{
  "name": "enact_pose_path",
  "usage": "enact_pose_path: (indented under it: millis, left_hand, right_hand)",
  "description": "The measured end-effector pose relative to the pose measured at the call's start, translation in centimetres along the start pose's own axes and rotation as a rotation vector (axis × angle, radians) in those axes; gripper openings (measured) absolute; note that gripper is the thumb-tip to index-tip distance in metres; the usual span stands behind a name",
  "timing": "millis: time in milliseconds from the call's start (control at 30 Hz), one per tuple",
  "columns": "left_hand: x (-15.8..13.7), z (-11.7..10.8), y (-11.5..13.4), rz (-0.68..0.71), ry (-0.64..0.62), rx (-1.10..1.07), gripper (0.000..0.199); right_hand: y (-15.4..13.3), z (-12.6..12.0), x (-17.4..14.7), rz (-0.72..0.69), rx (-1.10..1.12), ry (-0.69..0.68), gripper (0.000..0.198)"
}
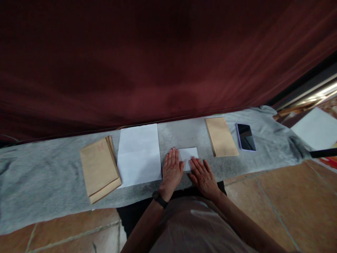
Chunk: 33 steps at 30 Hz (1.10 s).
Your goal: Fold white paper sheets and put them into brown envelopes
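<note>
A small folded white paper lies on the grey cloth in front of me. My left hand rests flat over its left end, fingers stretched out and pointing away from me. On its right end, my right hand lies with the fingers extended and the thumb apart. Just left of my left hand is a larger white sheet, spread flat with faint creases. The parts of the folded paper beneath my fingers are hidden.
Several brown envelopes are stacked at the left. More brown envelopes lie to the right, beside a phone in a purple case. Grey cloth covers the narrow surface. A dark red curtain hangs behind it.
</note>
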<state>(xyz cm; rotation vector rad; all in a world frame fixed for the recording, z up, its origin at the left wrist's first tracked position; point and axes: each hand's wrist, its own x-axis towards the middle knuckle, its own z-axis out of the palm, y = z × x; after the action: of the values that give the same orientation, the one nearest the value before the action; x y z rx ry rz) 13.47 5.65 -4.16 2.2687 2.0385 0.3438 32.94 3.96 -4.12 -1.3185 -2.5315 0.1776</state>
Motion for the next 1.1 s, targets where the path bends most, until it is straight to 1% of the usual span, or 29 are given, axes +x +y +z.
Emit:
enact_pose_path:
  millis: [100,167,267,333,367,433,533,633,700,767,833,1000,1033,1100]
  left_hand:
    - [-1.1,0.0,-0.2,-0.035,0.036,-0.002,0.061]
    - [-1.8,0.0,0.0,-0.051,0.056,-0.005,0.061]
    - [-2.6,0.0,0.4,-0.07,0.081,-0.008,0.063]
    - [-2.8,0.0,0.5,-0.07,0.1,-0.013,0.064]
    - [-2.8,0.0,0.5,-0.065,0.107,-0.015,0.065]
    - [-2.8,-0.1,0.5,-0.055,0.113,-0.014,0.065]
    - [-2.9,-0.4,0.4,-0.05,0.107,-0.008,0.063]
    - [-3.0,-0.6,0.4,-0.044,0.1,-0.031,0.064]
    - [-3.1,-0.7,0.5,-0.041,0.098,-0.068,0.066]
    - [-3.2,-0.8,0.4,-0.051,0.102,-0.135,0.067]
    - [-3.2,-0.8,0.2,-0.084,0.116,-0.245,0.067]
    - [-3.1,-0.7,-0.4,-0.254,0.149,-0.632,0.068]
    - [-3.1,-0.7,-0.4,-0.286,0.152,-0.701,0.067]
    - [-3.0,-0.7,-0.1,-0.361,0.152,-0.835,0.066]
  right_hand:
    - [0.6,0.1,0.1,-0.003,0.042,0.004,0.061]
    - [1.3,0.2,0.8,0.009,0.083,0.034,0.056]
    - [2.3,0.4,3.2,0.035,0.128,0.104,0.05]
    - [2.7,0.3,5.4,0.053,0.124,0.117,0.046]
    - [2.7,0.2,6.6,0.06,0.116,0.103,0.044]
    - [2.6,0.0,8.7,0.068,0.094,0.02,0.041]
    - [2.1,-0.5,10.8,0.155,0.12,-0.117,0.037]
    - [1.9,-0.8,11.6,0.259,0.247,-0.158,0.035]
    - [2.0,-0.9,11.7,0.282,0.321,-0.15,0.025]
    - [2.4,-1.0,11.5,0.301,0.392,-0.131,0.016]
    - [3.1,-1.0,11.2,0.343,0.485,-0.09,0.016]
    - [4.9,-1.1,9.9,0.526,0.762,0.106,0.007]
    - [5.1,-1.0,9.6,0.559,0.83,0.146,0.008]
    - [4.9,-0.6,8.8,0.617,0.981,0.214,0.017]
